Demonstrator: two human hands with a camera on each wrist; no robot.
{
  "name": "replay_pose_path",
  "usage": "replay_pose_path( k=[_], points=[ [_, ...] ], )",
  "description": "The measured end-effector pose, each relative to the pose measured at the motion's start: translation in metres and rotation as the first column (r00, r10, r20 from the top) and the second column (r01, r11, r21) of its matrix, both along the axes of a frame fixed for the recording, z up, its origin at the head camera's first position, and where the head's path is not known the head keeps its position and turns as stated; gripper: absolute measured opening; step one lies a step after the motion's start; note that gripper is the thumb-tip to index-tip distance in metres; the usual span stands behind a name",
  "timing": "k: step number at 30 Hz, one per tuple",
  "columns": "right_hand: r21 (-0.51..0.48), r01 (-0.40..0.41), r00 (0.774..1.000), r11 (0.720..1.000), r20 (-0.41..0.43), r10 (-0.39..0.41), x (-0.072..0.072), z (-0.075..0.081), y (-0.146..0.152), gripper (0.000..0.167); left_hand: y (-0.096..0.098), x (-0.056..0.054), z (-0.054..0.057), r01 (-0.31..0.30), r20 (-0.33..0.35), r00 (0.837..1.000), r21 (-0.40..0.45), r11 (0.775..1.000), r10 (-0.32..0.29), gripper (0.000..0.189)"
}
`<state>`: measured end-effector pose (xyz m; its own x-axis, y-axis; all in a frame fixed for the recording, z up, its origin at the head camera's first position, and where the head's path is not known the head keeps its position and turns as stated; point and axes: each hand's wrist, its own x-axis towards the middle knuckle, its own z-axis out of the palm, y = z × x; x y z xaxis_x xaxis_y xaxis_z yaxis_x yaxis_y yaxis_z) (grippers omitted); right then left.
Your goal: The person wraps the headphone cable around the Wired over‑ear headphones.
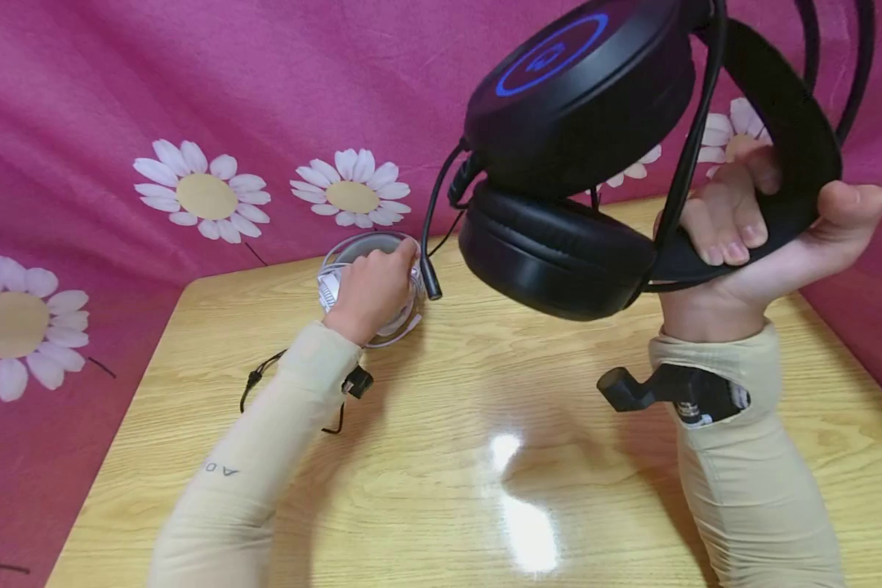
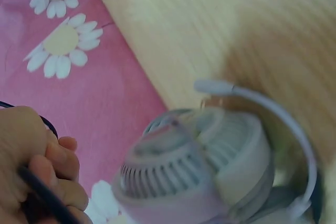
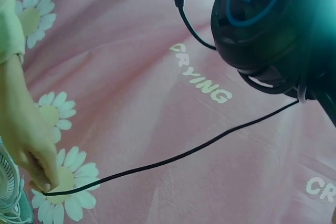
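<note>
A black headset with a thin boom microphone and a blue ring on its ear cup is held up at the right. My right hand grips its headband, palm turned up. At the far side of the table, my left hand pinches the headset's black cable, which runs taut to the ear cup in the right wrist view. Below and beside that hand sits a white headset with ribbed ear cups and a pale microphone. In the head view the left hand partly covers it.
The wood-grain table reflects light near the front. A black cord lies partly under the left forearm. A pink cloth with white daisies hangs behind and at the sides of the table.
</note>
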<state>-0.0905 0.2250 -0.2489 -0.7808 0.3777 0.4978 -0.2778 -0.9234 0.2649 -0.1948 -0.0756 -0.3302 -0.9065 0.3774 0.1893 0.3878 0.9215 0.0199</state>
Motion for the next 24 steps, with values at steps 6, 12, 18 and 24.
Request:
replay_pose_path(
  k=[6, 12, 18, 24],
  points=[
    [-0.015, -0.042, 0.998, 0.999, 0.040, 0.043, -0.002, -0.003, 0.006, 0.081, 0.008, 0.009, -0.019, 0.052, -0.033, 0.998, -0.006, 0.999, -0.053, 0.022],
    [-0.021, -0.052, 0.996, 0.998, 0.067, 0.053, -0.005, -0.006, 0.007, 0.074, 0.017, 0.018, -0.037, 0.076, 0.012, 0.997, 0.072, 0.995, -0.077, 0.027],
    [-0.031, -0.031, 0.993, 0.999, 0.110, 0.034, -0.012, -0.008, 0.007, 0.067, 0.022, 0.021, -0.052, 0.094, 0.025, 0.995, 0.090, 0.992, -0.096, 0.026],
    [-0.053, -0.025, 0.982, 0.998, 0.188, 0.034, -0.013, -0.012, 0.011, 0.056, 0.028, 0.026, -0.065, 0.138, 0.017, 0.990, 0.119, 0.983, -0.141, 0.028]
  ],
)
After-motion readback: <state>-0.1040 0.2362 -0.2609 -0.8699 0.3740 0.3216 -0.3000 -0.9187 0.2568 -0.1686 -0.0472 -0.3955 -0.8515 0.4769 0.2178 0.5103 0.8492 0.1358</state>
